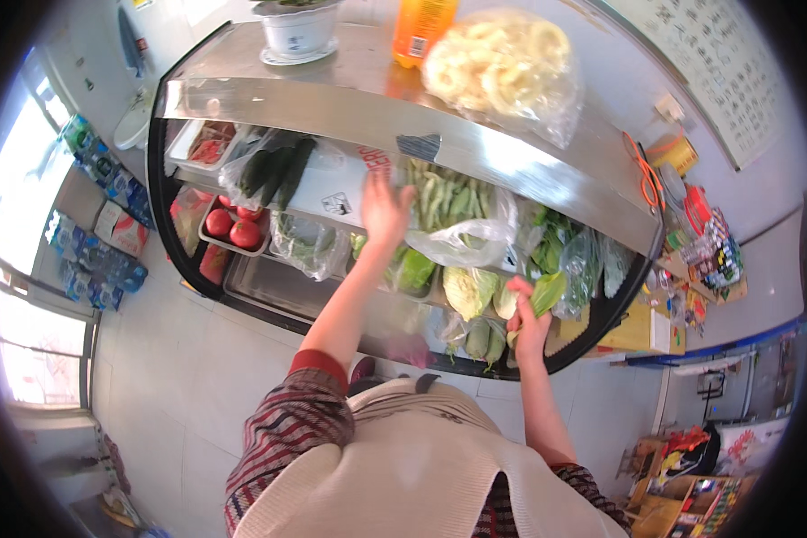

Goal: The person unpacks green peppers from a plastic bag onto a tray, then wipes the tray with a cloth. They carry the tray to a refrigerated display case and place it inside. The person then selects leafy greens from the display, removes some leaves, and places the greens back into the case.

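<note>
My left hand (385, 210) reaches into an open-fronted display cabinet, over a white printed board (333, 195) on the upper shelf. Its fingers are slightly blurred, the thumb stands apart, and it holds nothing visible. Just right of it lies a plastic bag of green bean pods (452, 202); dark cucumbers (276, 171) are to its left. Lower right, my right hand (532, 329) grips a leafy green vegetable (549, 294) by its pale stalk. A pale cabbage (469, 290) sits beside that hand, and bagged green gourds or squash (483, 338) lie below.
Tomatoes (245, 233) fill a tray at left, beside bagged greens (307, 242). A steel band (276, 101) crosses above the upper shelf. On top stand a potted plant (296, 30), an orange bottle (422, 30) and a bag of ring-shaped puffed food (504, 67). A black rim (578, 353) edges the cabinet.
</note>
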Demonstrator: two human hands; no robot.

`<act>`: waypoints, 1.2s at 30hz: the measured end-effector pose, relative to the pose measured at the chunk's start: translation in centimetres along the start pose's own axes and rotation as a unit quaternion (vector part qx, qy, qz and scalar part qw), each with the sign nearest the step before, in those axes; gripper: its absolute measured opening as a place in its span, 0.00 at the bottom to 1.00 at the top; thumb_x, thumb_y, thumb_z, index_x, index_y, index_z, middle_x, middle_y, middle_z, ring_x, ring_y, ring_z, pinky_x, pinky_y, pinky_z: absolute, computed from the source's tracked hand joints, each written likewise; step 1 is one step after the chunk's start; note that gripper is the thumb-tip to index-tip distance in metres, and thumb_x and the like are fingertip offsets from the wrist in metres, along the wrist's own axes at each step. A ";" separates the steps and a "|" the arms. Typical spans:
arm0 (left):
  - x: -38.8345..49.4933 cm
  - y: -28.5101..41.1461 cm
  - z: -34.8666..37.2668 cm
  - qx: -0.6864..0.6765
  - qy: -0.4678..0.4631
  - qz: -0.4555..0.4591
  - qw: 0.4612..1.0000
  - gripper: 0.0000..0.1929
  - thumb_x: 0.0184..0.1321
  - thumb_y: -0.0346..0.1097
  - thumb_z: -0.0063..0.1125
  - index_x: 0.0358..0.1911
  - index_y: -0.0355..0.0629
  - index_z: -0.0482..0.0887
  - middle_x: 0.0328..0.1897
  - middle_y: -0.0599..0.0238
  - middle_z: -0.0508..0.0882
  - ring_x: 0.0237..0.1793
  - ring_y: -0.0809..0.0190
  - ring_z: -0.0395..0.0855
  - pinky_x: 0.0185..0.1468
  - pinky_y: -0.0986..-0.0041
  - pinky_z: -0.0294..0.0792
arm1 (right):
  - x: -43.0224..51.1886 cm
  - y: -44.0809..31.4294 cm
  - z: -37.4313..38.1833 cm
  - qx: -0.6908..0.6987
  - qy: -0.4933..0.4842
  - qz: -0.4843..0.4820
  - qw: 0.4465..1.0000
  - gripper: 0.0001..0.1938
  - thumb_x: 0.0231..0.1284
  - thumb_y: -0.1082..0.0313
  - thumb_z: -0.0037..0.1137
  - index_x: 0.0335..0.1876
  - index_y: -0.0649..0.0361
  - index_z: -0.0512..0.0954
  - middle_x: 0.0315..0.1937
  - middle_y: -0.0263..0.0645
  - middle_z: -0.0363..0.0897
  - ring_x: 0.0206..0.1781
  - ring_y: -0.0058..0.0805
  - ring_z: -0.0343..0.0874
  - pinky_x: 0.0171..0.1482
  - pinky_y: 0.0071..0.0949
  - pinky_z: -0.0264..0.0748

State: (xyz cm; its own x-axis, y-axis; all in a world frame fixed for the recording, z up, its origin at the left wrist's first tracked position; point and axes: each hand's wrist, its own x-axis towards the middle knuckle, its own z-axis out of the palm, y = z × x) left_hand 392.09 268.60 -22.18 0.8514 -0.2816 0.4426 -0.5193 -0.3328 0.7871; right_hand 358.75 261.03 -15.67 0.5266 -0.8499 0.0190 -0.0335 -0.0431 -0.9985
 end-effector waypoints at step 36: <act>7.8 -7.7 -14.8 0.341 -0.009 0.090 0.936 0.44 0.38 0.55 0.75 0.63 0.45 0.78 0.65 0.49 0.72 0.66 0.43 0.68 0.69 0.50 0.60 | -8.3 5.3 7.6 0.075 -0.134 0.241 0.958 0.09 0.69 0.65 0.59 0.40 0.64 0.79 0.27 0.36 0.79 0.18 0.13 0.62 0.24 0.21 0.62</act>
State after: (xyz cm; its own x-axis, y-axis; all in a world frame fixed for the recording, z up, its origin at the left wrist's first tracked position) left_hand 403.78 282.30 -18.41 0.7472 -0.4019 0.5293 -0.5863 -0.7736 0.2403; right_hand 360.62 271.86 -21.51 0.6811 -0.5856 -0.4396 -0.2153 0.4136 -0.8846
